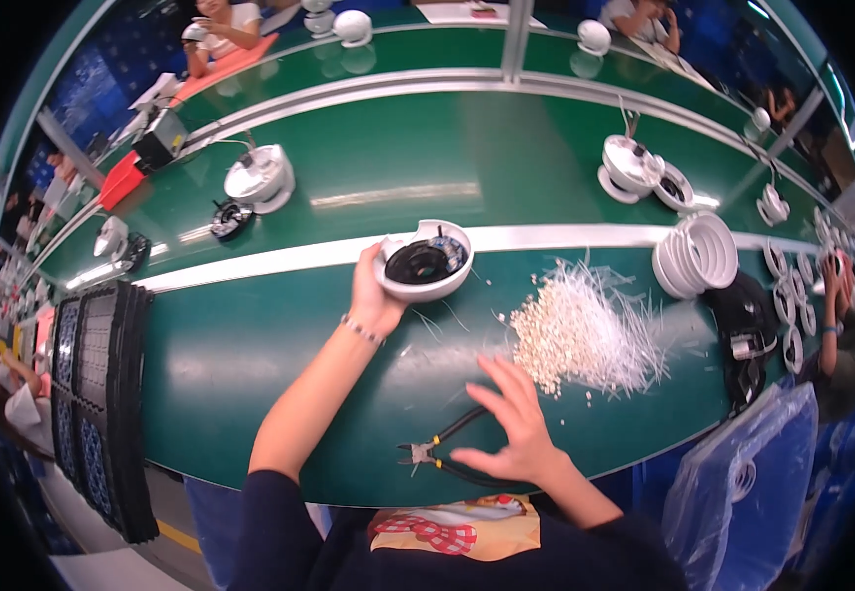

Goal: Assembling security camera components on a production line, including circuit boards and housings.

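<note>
My left hand (376, 301) grips a white rounded camera housing (431, 292) by its left side, near the far edge of the green bench (240, 394). The housing's open side faces up and shows a black round part (414, 262) and a blue circuit board (455, 258). My right hand (516, 424) is spread open, thumb apart from the fingers, over the handles of diagonal cutters (424, 453). These cutters have black handles with yellow bands, and their jaws point left. Right of my hands lies a heap of thin clear plastic strips (617, 330) with small beige pieces (538, 335) along its left side.
A stack of white rings (693, 254) and a black bag-like item (746, 325) stand at the right. Black trays of circuit boards (102, 394) line the left edge. Beyond, a green conveyor (398, 148) carries white camera units (262, 179). Other people sit across it.
</note>
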The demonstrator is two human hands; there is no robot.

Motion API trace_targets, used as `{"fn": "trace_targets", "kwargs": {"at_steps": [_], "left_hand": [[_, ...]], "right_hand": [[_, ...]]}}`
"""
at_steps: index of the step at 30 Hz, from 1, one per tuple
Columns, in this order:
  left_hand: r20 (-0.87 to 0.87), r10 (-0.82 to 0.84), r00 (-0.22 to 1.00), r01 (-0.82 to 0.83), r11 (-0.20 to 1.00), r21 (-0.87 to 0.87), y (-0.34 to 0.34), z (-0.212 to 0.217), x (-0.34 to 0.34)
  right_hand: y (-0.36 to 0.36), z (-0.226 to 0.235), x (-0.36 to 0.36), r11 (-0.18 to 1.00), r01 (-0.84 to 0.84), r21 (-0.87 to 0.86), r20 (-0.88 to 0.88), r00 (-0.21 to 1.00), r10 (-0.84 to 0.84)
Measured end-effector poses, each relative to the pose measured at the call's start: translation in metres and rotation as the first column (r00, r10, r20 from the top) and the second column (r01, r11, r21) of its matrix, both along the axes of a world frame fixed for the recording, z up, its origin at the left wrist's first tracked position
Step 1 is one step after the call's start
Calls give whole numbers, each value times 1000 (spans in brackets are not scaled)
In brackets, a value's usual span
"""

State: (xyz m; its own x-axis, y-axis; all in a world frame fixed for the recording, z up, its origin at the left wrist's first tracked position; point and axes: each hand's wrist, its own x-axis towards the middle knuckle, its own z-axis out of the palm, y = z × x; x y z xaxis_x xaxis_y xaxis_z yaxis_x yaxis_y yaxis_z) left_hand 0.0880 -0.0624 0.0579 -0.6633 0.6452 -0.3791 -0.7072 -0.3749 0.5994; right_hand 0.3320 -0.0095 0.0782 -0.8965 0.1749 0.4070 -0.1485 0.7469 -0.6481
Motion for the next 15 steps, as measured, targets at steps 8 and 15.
{"fn": "trace_targets", "kwargs": {"at_steps": [8, 15], "left_hand": [[-249, 107, 962, -171, 953, -249, 73, -28, -110], [-389, 320, 864, -471, 787, -398, 49, -26, -175]], "right_hand": [[-11, 4, 24, 943, -280, 178, 536, 831, 145], [-3, 3, 24, 935, -274, 226, 437, 886, 154]]}}
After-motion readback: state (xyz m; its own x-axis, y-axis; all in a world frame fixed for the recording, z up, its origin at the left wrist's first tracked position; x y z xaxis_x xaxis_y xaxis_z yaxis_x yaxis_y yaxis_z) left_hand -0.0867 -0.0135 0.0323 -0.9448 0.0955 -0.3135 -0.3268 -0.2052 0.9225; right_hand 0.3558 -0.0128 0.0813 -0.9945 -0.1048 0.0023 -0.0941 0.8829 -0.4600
